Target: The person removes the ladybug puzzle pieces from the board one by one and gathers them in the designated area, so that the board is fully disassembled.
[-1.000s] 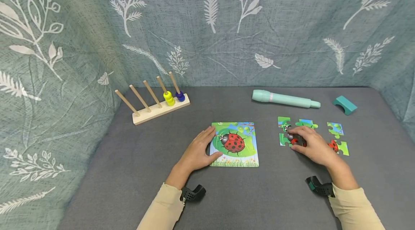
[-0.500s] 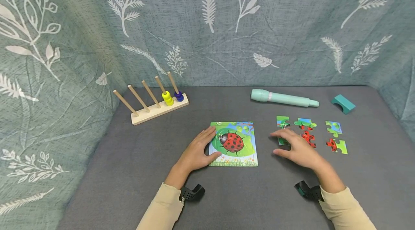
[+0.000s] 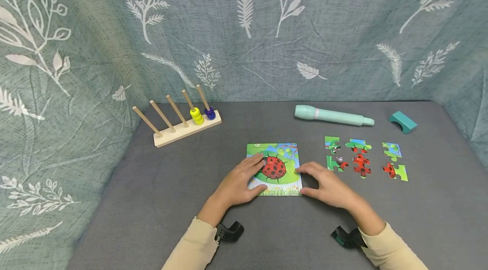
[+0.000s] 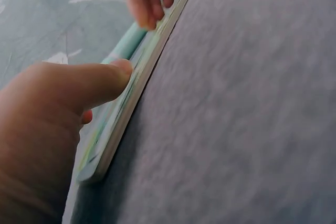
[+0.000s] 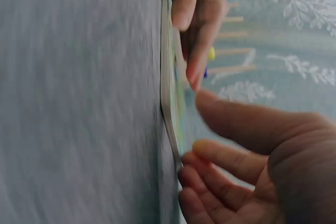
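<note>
A square ladybug picture puzzle board (image 3: 280, 186) lies flat on the grey table. Across its left part my left hand (image 3: 240, 179) rests, fingers extended and thumb over the lower edge area. My right hand (image 3: 331, 186) is at the board's right side, fingers relaxed and thumb apart from them, holding nothing. Whether its fingertips touch the edge is hard to tell. The left wrist view shows the left thumb (image 4: 105, 82) over the board's near rim. To the right of the board lie several loose jigsaw pieces (image 3: 361, 165) in two rows, with ladybug parts printed on them.
A wooden peg stand (image 3: 187, 129) with yellow and dark blue rings stands at the back left. Along the back lies a mint-green tube (image 3: 335, 116), with a teal arch block (image 3: 403, 122) to its right. A leaf-patterned curtain (image 3: 244, 58) hangs behind the table.
My right hand has moved left from the loose jigsaw pieces to the board's right edge, uncovering them. My left hand has slid slightly right, further over the board.
</note>
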`<state>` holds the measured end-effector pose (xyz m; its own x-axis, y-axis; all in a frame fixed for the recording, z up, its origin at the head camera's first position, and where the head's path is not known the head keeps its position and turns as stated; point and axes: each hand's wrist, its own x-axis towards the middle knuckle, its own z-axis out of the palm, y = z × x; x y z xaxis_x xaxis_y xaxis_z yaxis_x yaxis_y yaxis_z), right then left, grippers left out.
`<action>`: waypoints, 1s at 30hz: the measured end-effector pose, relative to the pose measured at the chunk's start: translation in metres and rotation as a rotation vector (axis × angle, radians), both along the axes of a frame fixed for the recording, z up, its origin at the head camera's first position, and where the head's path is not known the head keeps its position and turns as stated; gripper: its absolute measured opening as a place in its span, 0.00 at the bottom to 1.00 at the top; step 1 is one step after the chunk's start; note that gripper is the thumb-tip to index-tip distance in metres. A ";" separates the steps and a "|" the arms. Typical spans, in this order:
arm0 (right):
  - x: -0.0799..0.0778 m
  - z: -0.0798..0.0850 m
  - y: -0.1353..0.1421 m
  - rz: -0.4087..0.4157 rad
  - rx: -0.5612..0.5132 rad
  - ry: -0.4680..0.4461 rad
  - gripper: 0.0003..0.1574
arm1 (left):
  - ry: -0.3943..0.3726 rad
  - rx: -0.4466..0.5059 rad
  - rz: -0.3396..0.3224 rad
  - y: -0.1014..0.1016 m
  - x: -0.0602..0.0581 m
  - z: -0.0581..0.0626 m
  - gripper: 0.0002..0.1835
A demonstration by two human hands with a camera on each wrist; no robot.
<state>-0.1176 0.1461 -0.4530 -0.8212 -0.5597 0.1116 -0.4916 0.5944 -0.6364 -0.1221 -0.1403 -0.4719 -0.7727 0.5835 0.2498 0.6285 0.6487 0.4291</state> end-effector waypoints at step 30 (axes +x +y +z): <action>0.007 -0.014 -0.019 -0.101 -0.026 0.005 0.24 | -0.025 0.013 -0.127 0.020 0.008 -0.001 0.26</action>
<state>-0.1103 0.1270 -0.4667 -0.8727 -0.4708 0.1298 -0.4334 0.6242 -0.6500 -0.1145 -0.1205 -0.4733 -0.6986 0.6742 0.2395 0.6945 0.5584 0.4537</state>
